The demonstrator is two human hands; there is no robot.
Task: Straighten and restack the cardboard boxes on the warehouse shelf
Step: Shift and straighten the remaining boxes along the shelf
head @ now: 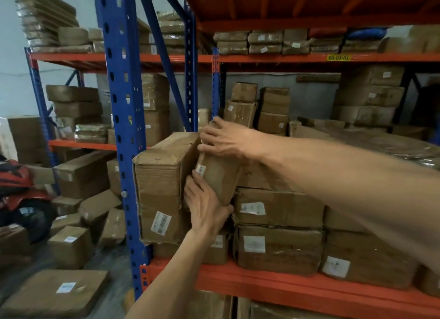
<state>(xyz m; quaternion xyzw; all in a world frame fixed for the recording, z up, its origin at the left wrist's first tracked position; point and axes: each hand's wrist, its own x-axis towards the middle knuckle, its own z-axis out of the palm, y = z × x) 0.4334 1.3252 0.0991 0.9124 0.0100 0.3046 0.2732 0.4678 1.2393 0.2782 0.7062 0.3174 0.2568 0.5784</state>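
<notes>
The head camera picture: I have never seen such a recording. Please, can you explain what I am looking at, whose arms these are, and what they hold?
There is no machine here. A person wears one camera on the head, so you see that person's own two bare arms reaching forward. The left hand supports a narrow box from below, and the right hand holds its top. This box stands tilted in the gap between a tall box and a stack of flat boxes. All rest on an orange shelf with a blue post. More boxes lie on the floor at left.
</notes>
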